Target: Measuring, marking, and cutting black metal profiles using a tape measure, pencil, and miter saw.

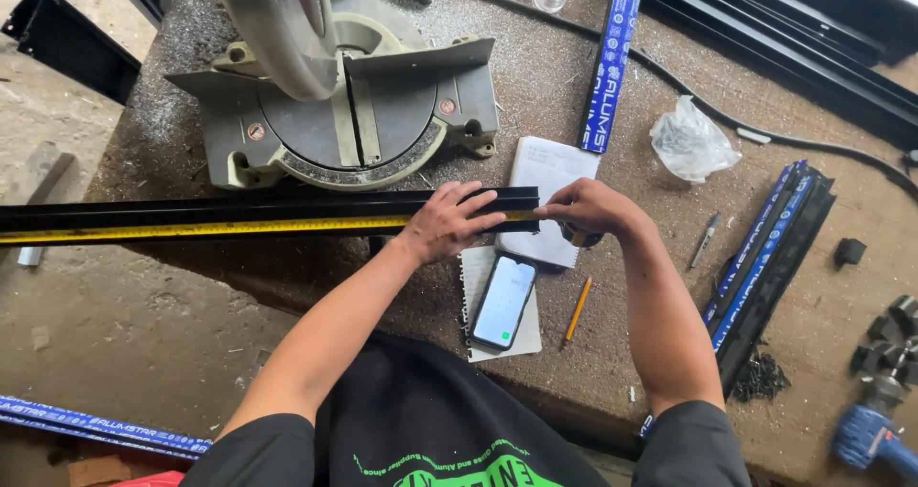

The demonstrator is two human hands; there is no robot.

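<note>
Light: soft, even daylight, bright overall.
Shadows: faint, short, under the forearms on the table [574,95].
Glare: mild on the phone screen [504,302].
Focus: sharp centre; edges bend slightly.

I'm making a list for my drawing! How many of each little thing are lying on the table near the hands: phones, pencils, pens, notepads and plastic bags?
Phone: 1
Pencil: 1
Pen: 1
Notepad: 1
Plastic bag: 1
Total: 5
</note>
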